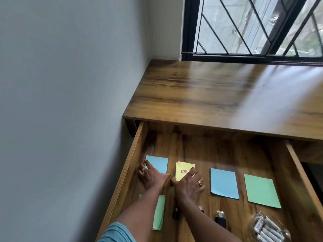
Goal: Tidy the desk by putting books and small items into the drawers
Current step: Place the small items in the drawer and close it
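Note:
The wooden drawer point(129, 163) under the desk point(218, 95) is pulled out wide. Inside lie thin books in a row: a blue book point(160, 163) at far left, a yellow book point(183, 170) with a small red label, another blue book point(224, 183) and a green book point(261, 190). My left hand point(151, 176) rests flat on the far-left blue book, fingers straight. My right hand point(189, 186) lies flat on the lower right of the yellow book. A second green book point(159, 213) lies nearer, partly under my left forearm.
Small dark items point(220, 218) lie at the drawer's front, one point(175, 213) between my forearms. A clear bag of batteries point(267, 227) sits at front right. A grey wall point(70, 102) borders the left side; a barred window point(253, 27) stands behind the desk.

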Demonstrator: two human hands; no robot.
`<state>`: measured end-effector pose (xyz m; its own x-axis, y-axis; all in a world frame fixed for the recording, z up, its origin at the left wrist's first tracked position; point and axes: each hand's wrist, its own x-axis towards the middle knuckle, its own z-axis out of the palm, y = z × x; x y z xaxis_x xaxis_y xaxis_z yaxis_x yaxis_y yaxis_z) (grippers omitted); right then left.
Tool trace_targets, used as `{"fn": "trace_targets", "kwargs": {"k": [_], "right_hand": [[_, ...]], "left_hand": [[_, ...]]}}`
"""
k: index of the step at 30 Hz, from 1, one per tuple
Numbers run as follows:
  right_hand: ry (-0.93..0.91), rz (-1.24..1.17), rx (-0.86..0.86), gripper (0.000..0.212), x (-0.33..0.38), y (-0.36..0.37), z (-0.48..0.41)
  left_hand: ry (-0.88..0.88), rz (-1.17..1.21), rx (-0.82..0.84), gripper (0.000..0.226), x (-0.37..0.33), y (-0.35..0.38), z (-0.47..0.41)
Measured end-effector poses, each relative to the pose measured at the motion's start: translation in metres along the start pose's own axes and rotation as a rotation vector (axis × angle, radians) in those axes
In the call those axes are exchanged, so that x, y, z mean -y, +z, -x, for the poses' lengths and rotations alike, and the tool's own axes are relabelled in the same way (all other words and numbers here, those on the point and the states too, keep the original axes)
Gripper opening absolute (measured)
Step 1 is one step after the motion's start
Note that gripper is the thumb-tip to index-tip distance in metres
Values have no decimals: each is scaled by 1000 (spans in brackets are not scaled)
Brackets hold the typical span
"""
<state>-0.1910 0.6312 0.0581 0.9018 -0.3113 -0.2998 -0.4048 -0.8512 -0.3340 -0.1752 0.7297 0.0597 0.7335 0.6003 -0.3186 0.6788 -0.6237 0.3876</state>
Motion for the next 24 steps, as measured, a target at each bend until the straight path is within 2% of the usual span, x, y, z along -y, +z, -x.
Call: {"fn": "trace_targets", "kwargs": {"k": [7, 14, 17, 20, 23, 24], "right_hand": [[-3, -19, -99, 89, -22, -31, 14], [75, -162, -182, 73, -72, -70, 72], [183, -286, -174, 66, -105, -83, 106], [292, -425, -190, 62, -135, -103, 145], [355, -576, -170, 66, -165, -66, 130], [347, -652, -134, 86, -184, -14, 80]], "left_hand": [[44, 1, -48, 111, -7, -14, 26], [-74, 214, -108, 102, 1, -16, 110], [-170, 314, -106, 96, 13, -18, 156], [-196, 469, -23, 94, 32, -14, 187], [-192, 547, 8, 84, 52, -4, 189], [-210, 565, 31, 76, 53, -17, 211]]}}
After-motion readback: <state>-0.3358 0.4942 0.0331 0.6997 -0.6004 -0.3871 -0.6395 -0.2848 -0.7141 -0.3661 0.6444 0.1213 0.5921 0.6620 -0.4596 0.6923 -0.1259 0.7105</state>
